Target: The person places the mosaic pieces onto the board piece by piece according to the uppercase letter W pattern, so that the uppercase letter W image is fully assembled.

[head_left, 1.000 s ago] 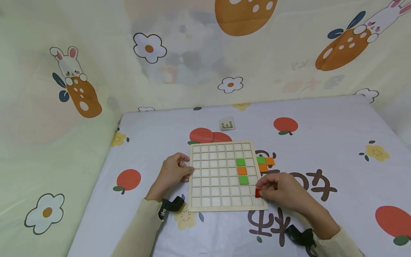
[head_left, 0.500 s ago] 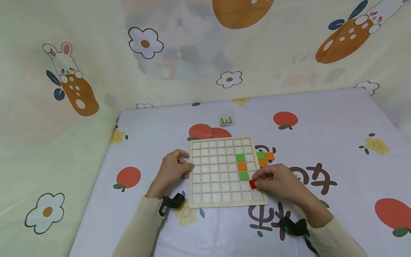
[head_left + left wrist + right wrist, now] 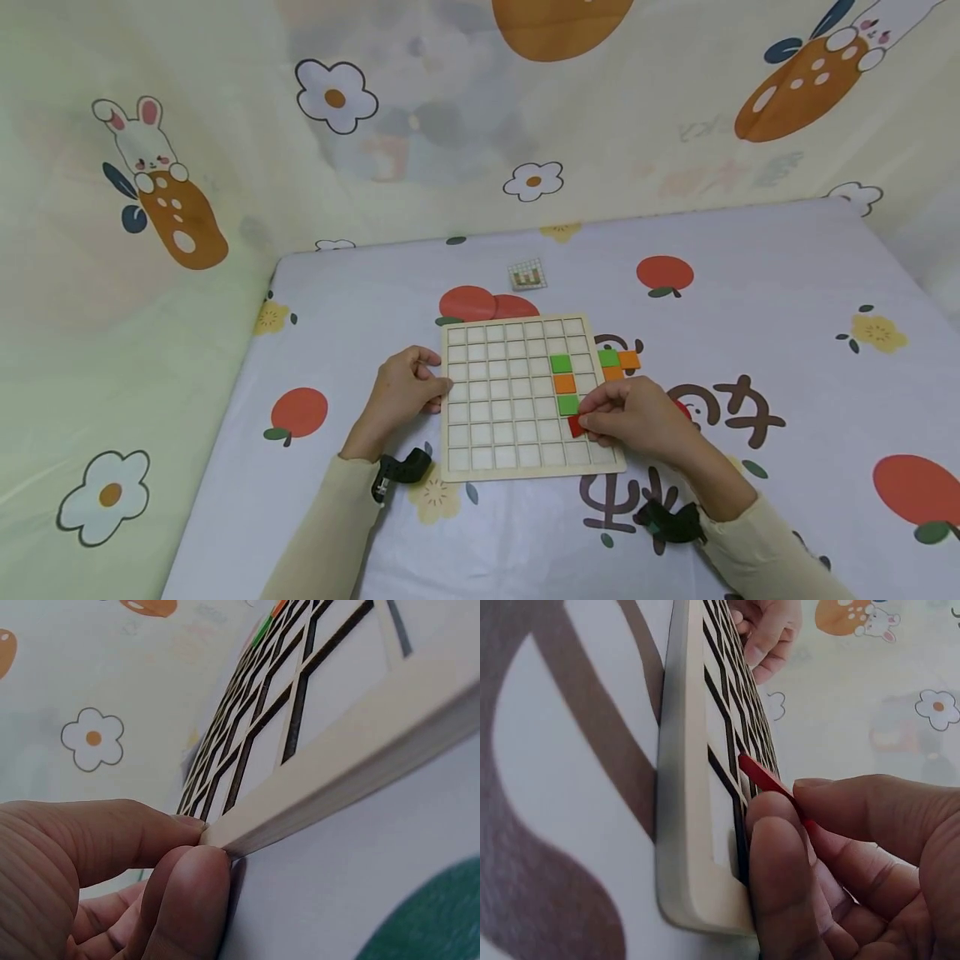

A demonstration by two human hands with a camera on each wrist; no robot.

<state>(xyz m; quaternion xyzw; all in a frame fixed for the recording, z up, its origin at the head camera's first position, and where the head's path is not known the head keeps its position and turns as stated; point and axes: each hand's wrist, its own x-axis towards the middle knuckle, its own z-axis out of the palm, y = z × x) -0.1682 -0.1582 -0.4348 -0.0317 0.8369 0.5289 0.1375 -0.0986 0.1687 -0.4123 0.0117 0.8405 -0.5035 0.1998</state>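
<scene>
A pale wooden grid board (image 3: 495, 390) lies on the table. My left hand (image 3: 401, 387) grips its left edge between thumb and fingertips, close up in the left wrist view. A thin red square tile (image 3: 575, 427) is pinched between thumb and fingers of my right hand (image 3: 637, 419). That tile is tilted over the lower right cells, just below a column of set tiles: a green tile (image 3: 561, 363), an orange tile (image 3: 565, 383) and another green tile (image 3: 568, 405). In the right wrist view the red tile (image 3: 765, 777) points edge-on toward the grid.
Loose tiles lie against the board's right side: a green one (image 3: 608, 358) and two orange ones, the outer orange tile (image 3: 629, 360) farther right. Behind the board is a small card with a grid pattern (image 3: 528, 274). A printed cloth (image 3: 750, 333) covers the table.
My right hand has carried the red tile leftward from the board's right border to below the lower green tile. My left hand keeps its place at the left edge.
</scene>
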